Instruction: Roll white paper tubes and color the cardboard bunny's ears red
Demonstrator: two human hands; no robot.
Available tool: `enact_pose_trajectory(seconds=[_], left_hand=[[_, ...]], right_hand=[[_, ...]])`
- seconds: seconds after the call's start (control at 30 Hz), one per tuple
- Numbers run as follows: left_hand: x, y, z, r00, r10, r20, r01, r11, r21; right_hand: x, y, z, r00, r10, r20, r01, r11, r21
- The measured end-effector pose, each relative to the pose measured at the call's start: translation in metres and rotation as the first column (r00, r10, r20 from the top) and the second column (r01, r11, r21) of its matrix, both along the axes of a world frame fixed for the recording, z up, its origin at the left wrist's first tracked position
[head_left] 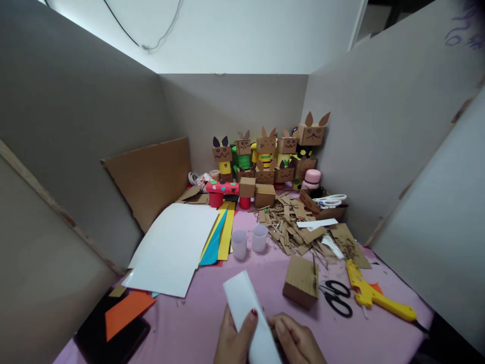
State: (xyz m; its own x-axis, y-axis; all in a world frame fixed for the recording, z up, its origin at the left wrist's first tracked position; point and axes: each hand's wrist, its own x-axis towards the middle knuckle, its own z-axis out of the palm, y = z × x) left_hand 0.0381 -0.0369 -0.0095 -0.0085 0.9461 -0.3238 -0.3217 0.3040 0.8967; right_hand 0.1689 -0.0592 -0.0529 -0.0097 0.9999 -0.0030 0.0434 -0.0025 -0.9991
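Surface (185,333), pink. Left hand (235,337): closed on white paper (242,296), thumb on top. Right hand (293,339): curled at the paper's edge, grip unclear. Beyond right hand: cardboard box (300,280), scissors (343,308), glue gun (379,299).

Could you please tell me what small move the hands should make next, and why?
Probably run the right hand's fingertips lightly along the right edge of the white piece to press it flat: the left hand steadies it with the thumb across its face, and the right fingers are curled close by that edge.
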Motion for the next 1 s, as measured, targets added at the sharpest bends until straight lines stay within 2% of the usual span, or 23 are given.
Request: enact_pose_trajectory(seconds=[0.1, 0.23, 0.3, 0.37, 0.43, 0.5, 0.6, 0.7, 0.77, 0.87, 1.0], left_hand=[[-0.002, 0.003, 0.000, 0.998, 0.028, 0.049, -0.026, 0.999, -0.048], [0.000, 0.004, -0.005, 0.978, 0.031, 0.208, -0.020, 0.998, -0.052], [0.003, 0.004, -0.009, 0.967, 0.074, 0.245, -0.072, 0.997, -0.016], [0.004, 0.004, -0.012, 0.971, 0.124, 0.203, -0.131, 0.991, 0.021], [0.004, 0.004, -0.012, 0.986, 0.118, 0.115, -0.123, 0.992, 0.040], [0.003, 0.005, -0.010, 0.993, 0.084, 0.079, -0.085, 0.996, 0.019], [0.000, 0.006, -0.002, 0.981, 0.086, 0.172, -0.069, 0.992, -0.102], [0.000, 0.008, 0.003, 0.949, 0.104, 0.298, -0.020, 0.962, -0.273], [0.001, 0.008, 0.002, 0.920, 0.107, 0.377, 0.026, 0.943, -0.331], [0.003, 0.006, -0.002, 0.905, 0.082, 0.418, 0.053, 0.952, -0.302], [0.002, 0.004, -0.001, 0.933, 0.068, 0.352, 0.011, 0.976, -0.217]], right_hand=[[0.000, -0.002, 0.001, 0.970, 0.030, -0.242, -0.050, 0.996, -0.076], [0.001, -0.004, -0.002, 0.944, 0.033, -0.329, -0.065, 0.994, -0.088], [0.001, -0.004, -0.003, 0.959, 0.005, -0.283, -0.020, 0.999, -0.051], [0.002, -0.004, -0.003, 0.980, -0.045, -0.192, 0.048, 0.999, 0.014], [0.002, -0.004, -0.003, 0.987, -0.047, -0.152, 0.056, 0.997, 0.059], [0.001, -0.004, -0.005, 0.981, -0.017, -0.192, 0.024, 0.999, 0.038], [0.000, -0.005, -0.008, 0.973, -0.009, -0.231, 0.007, 1.000, -0.012], [-0.001, -0.006, -0.010, 0.978, 0.023, -0.209, -0.022, 1.000, 0.005], [-0.002, -0.006, -0.010, 0.979, 0.052, -0.196, -0.050, 0.999, 0.016], [-0.004, -0.007, -0.008, 0.983, 0.059, -0.176, -0.055, 0.998, 0.029], [-0.004, -0.006, -0.009, 0.987, 0.044, -0.157, -0.038, 0.998, 0.039]])
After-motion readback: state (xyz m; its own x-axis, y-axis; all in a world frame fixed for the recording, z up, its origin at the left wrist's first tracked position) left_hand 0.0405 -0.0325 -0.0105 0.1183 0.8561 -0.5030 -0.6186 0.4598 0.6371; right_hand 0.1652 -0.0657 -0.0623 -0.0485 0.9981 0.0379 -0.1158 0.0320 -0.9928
